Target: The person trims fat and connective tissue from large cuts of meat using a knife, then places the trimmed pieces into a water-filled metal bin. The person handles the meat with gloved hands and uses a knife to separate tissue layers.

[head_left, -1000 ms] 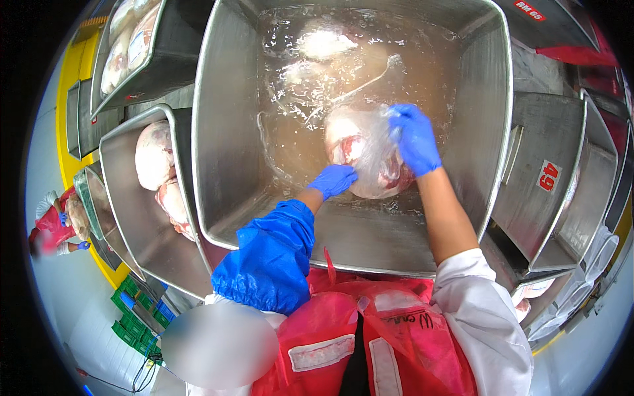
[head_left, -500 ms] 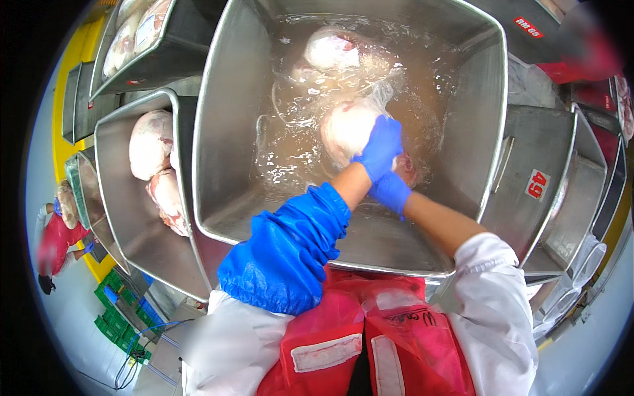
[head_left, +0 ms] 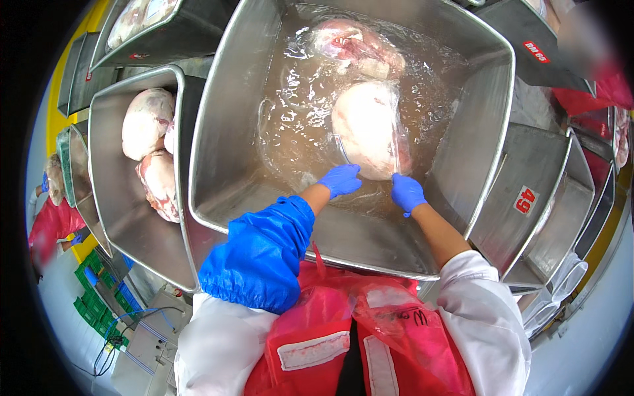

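I see left glove (head_left: 340,181), right glove (head_left: 408,193) both blue; meat (head_left: 366,129) whitish pink; apron (head_left: 304,317) red; water (head_left: 304,125) brown.

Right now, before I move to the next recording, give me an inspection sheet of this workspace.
Surface: large metal bin holding murky brownish water.
Things handled: pale near meat piece, partly in the water, with clear plastic along it; reddish far meat piece beyond it.
Clutter: green crates at lower left.
Hands: left hand and right hand, blue-gloved, apart, each appearing to pinch the plastic at the near piece's closer end.
Cables: dark and blue cables at lower left.
Surroundings: left bin with more meat; right-hand bins; co-worker in red at far left.
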